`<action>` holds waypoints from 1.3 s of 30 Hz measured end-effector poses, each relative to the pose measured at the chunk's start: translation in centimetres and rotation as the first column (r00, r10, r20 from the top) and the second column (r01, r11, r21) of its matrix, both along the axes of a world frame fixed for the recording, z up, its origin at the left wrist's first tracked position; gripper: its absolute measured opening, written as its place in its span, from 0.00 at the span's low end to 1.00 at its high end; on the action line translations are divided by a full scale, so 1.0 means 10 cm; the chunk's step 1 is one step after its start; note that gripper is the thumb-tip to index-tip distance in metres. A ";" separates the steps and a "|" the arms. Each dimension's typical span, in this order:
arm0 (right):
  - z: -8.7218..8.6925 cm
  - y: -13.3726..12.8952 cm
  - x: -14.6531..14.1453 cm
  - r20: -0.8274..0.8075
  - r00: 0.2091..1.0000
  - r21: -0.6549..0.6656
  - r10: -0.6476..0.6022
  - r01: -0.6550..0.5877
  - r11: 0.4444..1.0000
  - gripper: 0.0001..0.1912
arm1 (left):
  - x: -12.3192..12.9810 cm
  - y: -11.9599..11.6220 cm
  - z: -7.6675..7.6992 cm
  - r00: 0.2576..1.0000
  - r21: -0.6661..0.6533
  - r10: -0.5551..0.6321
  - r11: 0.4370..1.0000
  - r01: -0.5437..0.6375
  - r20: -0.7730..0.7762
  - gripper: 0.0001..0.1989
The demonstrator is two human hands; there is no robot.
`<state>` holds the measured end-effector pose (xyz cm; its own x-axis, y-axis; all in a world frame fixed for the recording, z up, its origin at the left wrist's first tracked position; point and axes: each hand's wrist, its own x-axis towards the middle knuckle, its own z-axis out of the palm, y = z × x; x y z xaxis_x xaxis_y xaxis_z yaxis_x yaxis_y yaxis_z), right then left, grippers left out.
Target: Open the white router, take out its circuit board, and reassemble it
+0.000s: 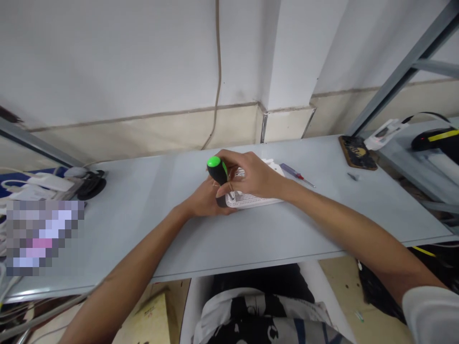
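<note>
From the head view we look down on a pale grey surface [287, 234] set against a white wall. Near its middle sits a white perforated casing [251, 200], lying flat, its far end partly hidden behind our hands. Our right hand [253, 174] is closed around a black-handled screwdriver [217, 171] with a bright green cap, its fingers wrapped over the handle, which stands nearly upright above the casing. The thin shaft comes down to the perforated face, and its tip is partly hidden by our fingers. Our left hand [204, 198] is curled and pressed against the left end of the casing, just below the handle, with part of its grip hidden by the right hand.

Just right of the casing lies a small purple-handled screwdriver [294, 174]. Farther right are a small grey metal piece [353, 177] and a dark brown mat [357, 152] at the far edge. A white power adapter [50, 181] and a round black object [91, 185] sit at the far left, beside a pixelated patch. Below the surface's near edge we see our printed black-and-white shirt [265, 310].
</note>
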<state>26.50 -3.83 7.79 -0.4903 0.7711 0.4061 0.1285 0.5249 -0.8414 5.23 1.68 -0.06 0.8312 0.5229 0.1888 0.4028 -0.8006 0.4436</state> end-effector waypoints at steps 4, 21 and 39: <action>0.05 -0.02 0.08 -0.001 0.985 -0.096 0.175 -0.174 0.980 0.28 | 0.02 -0.02 -0.01 0.998 0.063 -0.048 0.997 0.045 0.041 0.38; -0.08 -0.14 -0.12 -0.027 0.999 -0.139 -0.037 0.033 0.990 0.27 | 0.14 -0.12 -0.07 0.984 0.015 0.147 0.989 -0.149 0.101 0.40; -0.16 -0.12 -0.19 0.008 0.998 -0.141 -0.070 0.070 0.988 0.08 | 0.13 -0.10 -0.10 0.988 0.082 0.134 0.987 -0.140 0.070 0.30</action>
